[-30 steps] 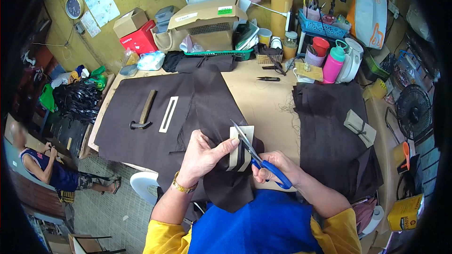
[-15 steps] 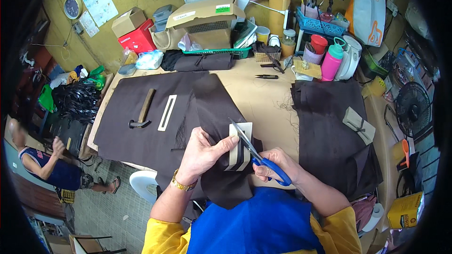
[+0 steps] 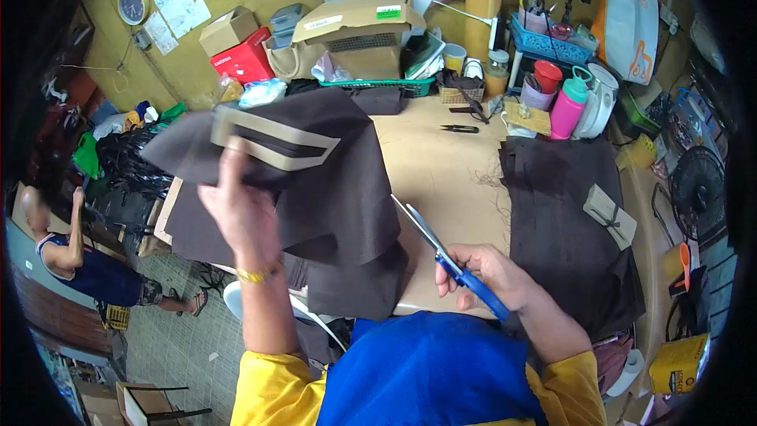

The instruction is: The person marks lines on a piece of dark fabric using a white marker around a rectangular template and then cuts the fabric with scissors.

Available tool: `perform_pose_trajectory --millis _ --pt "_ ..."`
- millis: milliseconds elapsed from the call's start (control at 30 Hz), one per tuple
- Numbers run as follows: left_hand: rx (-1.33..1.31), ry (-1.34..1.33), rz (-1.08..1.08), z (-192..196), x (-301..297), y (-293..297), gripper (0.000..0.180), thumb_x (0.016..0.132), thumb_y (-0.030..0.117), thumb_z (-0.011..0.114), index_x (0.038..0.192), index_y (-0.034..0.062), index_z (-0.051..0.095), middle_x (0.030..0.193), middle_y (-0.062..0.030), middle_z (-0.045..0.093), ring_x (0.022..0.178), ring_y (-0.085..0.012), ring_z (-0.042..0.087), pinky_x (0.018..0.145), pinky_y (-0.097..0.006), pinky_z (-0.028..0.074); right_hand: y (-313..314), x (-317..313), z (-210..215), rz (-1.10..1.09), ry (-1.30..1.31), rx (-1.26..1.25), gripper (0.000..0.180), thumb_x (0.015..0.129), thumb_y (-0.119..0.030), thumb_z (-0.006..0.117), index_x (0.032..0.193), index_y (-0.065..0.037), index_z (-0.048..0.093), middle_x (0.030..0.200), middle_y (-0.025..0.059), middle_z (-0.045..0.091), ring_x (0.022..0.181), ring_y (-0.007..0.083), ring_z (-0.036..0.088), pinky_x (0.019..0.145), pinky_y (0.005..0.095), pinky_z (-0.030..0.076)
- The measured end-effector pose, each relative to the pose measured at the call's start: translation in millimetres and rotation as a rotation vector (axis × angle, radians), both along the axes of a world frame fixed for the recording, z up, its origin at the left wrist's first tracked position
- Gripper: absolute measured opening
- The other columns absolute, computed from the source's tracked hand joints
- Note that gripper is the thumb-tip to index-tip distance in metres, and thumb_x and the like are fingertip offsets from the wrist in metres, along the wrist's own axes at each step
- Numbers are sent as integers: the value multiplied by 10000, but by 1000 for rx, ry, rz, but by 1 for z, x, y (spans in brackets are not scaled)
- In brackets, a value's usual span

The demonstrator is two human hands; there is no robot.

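My left hand (image 3: 246,213), with a gold watch at its wrist, grips and lifts a dark brown cloth (image 3: 339,197) at the left. A cream strip frame (image 3: 303,159) with a long slot lies on the raised cloth, just above my fingers. The cloth hangs in folds toward the table's front edge. My right hand (image 3: 493,272) holds blue-handled scissors (image 3: 432,238) by the handles. Their blades point up and left, slightly parted, to the right of the cloth and apart from it. The hammer and the slotted strip on the left of the table are hidden behind the cloth.
Layered dark cloth (image 3: 552,221) lies at the right, with a tied cream bundle (image 3: 609,215) on it. Small black snips (image 3: 460,128) rest on the tan tabletop (image 3: 441,162). Behind stand a cardboard box (image 3: 359,24) and a pink bottle (image 3: 566,110). Another person (image 3: 95,268) is at the far left.
My left hand has moved left and up, carrying the cloth and cream frame away from the scissors. My right hand has moved slightly right with the scissors.
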State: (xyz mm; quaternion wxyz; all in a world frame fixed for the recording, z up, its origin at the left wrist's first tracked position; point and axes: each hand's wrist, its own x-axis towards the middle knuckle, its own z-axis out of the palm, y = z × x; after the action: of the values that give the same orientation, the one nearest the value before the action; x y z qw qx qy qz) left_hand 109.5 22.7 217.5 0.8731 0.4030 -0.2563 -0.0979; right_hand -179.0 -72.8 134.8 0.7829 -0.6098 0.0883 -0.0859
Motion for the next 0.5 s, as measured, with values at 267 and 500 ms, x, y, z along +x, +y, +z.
perform_pose_trajectory --millis 267,500 --pt "191 461 -448 -72 -65 19 290 944 181 625 1177 18 570 1089 -109 666 978 -214 676 827 -375 593 31 18 -45 71 -42 139 178 880 -71 707 982 -28 567 881 18 604 813 59 583 745 206 491" --pt "260 422 -447 -79 -69 21 311 897 133 701 1163 32 575 1096 -87 665 973 -192 666 861 -352 561 34 19 -41 42 0 223 254 894 -221 725 976 -30 578 885 25 616 817 64 581 731 204 476"
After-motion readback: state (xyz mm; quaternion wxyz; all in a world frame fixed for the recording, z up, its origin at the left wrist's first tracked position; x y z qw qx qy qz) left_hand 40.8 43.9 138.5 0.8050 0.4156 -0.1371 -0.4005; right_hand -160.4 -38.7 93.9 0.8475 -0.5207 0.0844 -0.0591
